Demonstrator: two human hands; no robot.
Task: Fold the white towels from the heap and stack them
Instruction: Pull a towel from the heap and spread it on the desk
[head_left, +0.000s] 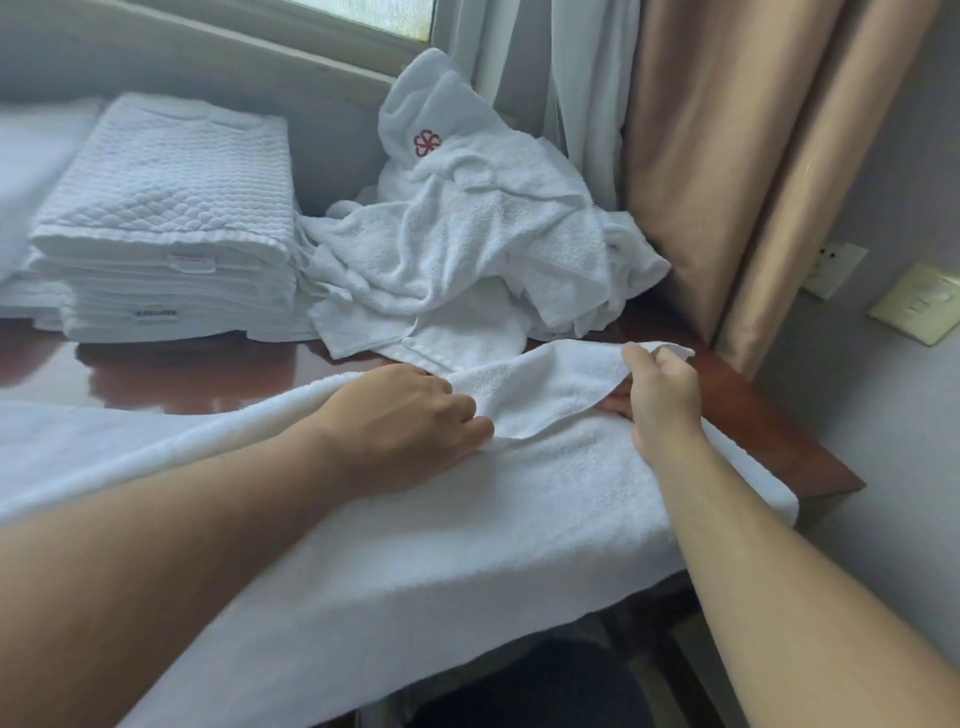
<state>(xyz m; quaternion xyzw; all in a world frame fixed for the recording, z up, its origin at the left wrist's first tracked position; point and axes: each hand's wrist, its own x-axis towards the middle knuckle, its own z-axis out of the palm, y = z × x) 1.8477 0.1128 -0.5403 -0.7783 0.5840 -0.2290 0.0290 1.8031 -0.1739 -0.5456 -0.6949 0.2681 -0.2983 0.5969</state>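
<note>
both hands (410, 415) (662, 395) — pinch on towel (545, 467)

This is looking like a hotel room being used for linen work. A stack of folded white towels (161, 218) is sitting at the upper left on a glossy reddish wooden table (769, 426). A heap of loose white towels (467, 249) is lying at upper centre, one piece showing a red embroidered flower logo (427, 142). A spread towel (467, 519) is hanging over the table's near edge. Tan curtains (727, 156) and a sheer white curtain (587, 78) are hanging beside a window (363, 21) along the top. A wall socket (834, 269) and a switch plate (917, 304) are showing at right.
</note>
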